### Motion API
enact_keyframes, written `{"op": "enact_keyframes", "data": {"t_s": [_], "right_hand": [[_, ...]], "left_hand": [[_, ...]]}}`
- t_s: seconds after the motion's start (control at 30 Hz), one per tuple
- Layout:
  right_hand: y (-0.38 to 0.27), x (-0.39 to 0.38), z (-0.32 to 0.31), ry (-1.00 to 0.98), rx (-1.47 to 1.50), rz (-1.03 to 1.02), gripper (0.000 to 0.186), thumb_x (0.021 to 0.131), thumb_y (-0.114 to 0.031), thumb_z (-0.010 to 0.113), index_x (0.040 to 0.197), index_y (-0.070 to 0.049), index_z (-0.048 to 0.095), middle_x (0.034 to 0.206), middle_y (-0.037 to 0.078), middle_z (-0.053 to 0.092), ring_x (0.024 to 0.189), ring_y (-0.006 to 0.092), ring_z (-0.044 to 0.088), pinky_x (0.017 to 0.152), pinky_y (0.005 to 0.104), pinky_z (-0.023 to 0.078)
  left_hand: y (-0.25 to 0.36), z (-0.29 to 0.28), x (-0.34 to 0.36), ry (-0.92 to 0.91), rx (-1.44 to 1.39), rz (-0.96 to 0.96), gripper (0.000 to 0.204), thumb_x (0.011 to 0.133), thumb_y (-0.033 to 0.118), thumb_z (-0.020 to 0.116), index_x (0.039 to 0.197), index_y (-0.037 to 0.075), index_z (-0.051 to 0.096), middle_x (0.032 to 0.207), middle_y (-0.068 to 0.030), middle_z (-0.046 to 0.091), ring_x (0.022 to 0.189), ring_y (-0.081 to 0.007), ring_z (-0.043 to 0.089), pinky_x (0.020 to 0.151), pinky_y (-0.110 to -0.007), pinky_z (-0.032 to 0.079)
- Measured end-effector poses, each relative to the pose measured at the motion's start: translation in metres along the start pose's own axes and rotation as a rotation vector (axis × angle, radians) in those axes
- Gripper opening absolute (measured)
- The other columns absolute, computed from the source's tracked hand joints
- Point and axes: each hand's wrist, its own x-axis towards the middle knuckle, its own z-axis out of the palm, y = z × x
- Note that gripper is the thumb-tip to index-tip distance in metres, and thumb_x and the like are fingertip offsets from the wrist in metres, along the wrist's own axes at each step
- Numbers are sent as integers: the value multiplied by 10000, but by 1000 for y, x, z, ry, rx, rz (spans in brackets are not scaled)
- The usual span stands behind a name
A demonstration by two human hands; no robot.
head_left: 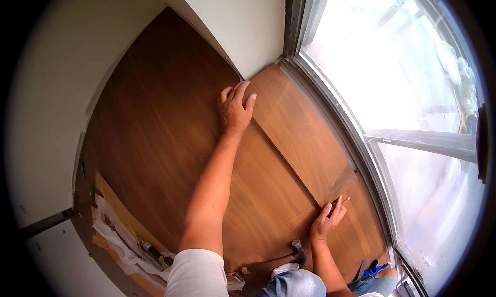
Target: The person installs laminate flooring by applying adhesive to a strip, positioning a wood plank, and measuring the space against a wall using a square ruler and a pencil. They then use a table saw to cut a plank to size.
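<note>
The long edge of the board [297, 134] links your spread left hand [236, 110] with your right hand [324, 224], pinching a pencil [346, 199].

The left hand [236, 110] stretches far forward, splayed; the right hand [325, 224] pinches nearer.

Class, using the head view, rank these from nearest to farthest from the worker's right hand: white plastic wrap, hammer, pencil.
1. Pencil: held in the right hand.
2. Hammer: below that hand, slightly left.
3. White plastic wrap: far left, low.
</note>
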Motion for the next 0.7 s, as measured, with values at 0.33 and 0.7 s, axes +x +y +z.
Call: {"op": "enact_keyframes", "data": {"t_s": [0.33, 0.7], "right_hand": [[7, -6, 10, -15, -153, -88, 467, 1004, -62, 493, 1457, 47, 522, 1181, 222, 520, 1074, 367, 542, 959, 444, 449], [-2, -3, 15, -14, -173, -107, 489, 977, -57, 527, 1450, 66, 520, 1184, 253, 537, 1076, 412, 556, 955, 470, 470]], "left_hand": [[-4, -4, 5, -12, -42, -38, 420, 940, 280, 730, 1343, 173, 683, 1326, -14, 692, 1180, -300, 514, 1075, -414, 411], [-11, -5, 7, -33, 85, 45, 383, 982, 281, 693, 1352, 183, 699, 1323, -35, 695, 1181, -308, 550, 1066, -415, 433]]}}
